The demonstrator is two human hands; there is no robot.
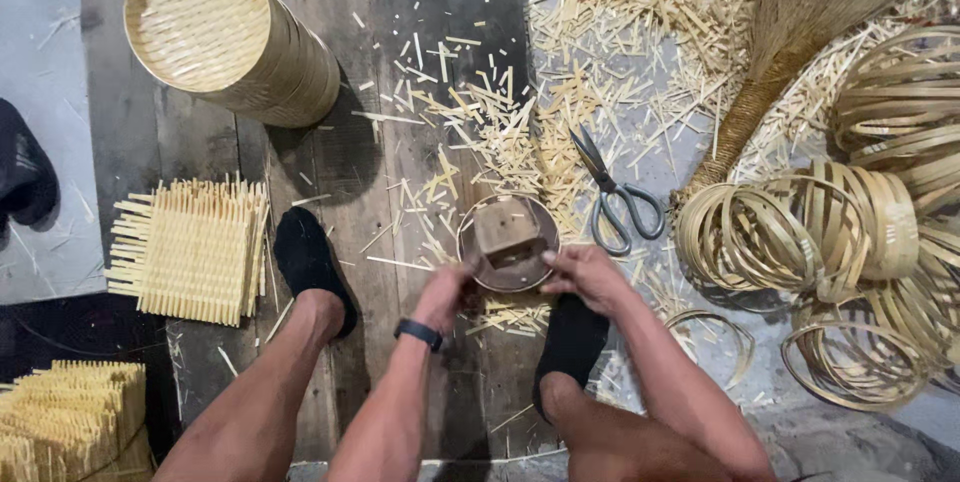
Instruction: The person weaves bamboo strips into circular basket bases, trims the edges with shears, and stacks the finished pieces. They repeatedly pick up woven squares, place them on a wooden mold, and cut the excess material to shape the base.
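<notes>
1. A round bamboo ring [508, 242] sits on the dark wooden floor [420, 62] between the person's two feet, in the lower middle of the view. It lies flat with its open face up. Being round, it has no clear long axis. A brownish block [505, 232] sits inside it.
2. The left hand [445, 294] grips the ring's lower left rim, fingers curled shut on it. A dark band is on that wrist.
3. The right hand [585, 277] holds the lower right rim, thumb pressed on the edge, fingers closed around it.
4. Black socks [305, 257] cover both feet, one on each side of the ring.
5. Scissors [615, 197] lie just right of the ring, blades pointing up and left, grey handles toward the person.
6. Bamboo scraps [600, 52] are scattered above the ring.
7. Coiled bamboo strips [810, 227] are piled at the right. A broom [800, 22] lies above them.
8. A stack of woven baskets [235, 37] lies on its side at upper left.
9. Square woven mats [190, 252] lie at the left.
10. No packages, labels or signs can be made out.
</notes>
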